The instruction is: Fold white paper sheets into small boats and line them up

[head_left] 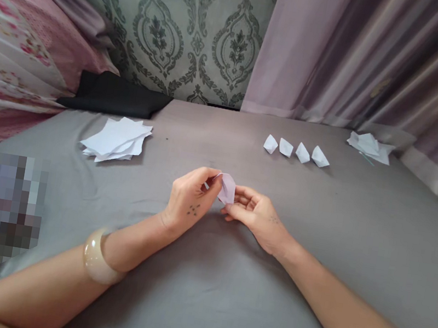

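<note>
Currently: one small folded paper [228, 188], held between both hands over the grey cloth [198, 294] — left hand [192, 198] pinching its left edge, right hand [257, 214] its lower right. Handling note: light, steady fingertips should suit the folds — hard squeezing could crumple it.

Patterned wallpaper [197, 44], mauve curtain [304, 44], black cloth [115, 96]

A person's left hand [192, 199] and right hand [263, 220] pinch a folded lilac paper [228, 189] above a grey cloth [197, 299], four folded white papers [286, 148] lined up beyond, white sheets [117, 137] piled at left.
</note>
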`<state>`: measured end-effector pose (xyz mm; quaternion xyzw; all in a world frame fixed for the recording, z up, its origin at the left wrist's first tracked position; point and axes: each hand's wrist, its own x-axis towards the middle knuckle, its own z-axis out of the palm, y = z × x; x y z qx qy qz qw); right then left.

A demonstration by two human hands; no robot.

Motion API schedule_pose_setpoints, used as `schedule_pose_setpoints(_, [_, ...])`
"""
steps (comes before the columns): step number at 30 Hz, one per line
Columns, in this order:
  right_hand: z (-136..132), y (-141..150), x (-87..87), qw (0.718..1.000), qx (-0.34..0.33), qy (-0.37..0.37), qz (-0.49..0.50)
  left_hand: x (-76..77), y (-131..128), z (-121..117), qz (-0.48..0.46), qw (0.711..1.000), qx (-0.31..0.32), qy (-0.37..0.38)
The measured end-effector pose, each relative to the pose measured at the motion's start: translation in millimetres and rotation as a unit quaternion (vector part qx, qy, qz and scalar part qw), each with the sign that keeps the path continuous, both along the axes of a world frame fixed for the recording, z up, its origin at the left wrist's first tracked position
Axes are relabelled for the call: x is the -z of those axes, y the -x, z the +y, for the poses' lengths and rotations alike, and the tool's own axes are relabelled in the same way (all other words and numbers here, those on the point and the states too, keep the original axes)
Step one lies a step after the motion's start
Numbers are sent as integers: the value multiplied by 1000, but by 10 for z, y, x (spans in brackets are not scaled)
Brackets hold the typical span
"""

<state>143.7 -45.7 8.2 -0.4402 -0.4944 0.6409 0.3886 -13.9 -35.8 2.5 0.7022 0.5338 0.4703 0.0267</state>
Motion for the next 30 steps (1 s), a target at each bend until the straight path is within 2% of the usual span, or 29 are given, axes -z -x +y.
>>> schedule_pose_setpoints(5, [3, 25, 52, 998, 15, -60, -16, 0, -6, -7, -15, 1000, -2, 0])
schedule_pose_setpoints(11, [13, 29, 76, 996, 18, -85, -18, -18, -9, -10, -22, 1000, 0, 1])
schedule_pose_setpoints(24, [7, 8, -3, 999, 41, -29, -9, 25, 10, -21, 10, 999, 6, -49])
schedule_pose_setpoints(27, [11, 12, -2, 998, 65, -21, -10, 21, 0, -19, -3, 1000, -4, -20])
schedule_pose_setpoints(30, [29, 4, 30, 993, 102, -25, -46, 35, -7, -3, -8, 999, 15, 45])
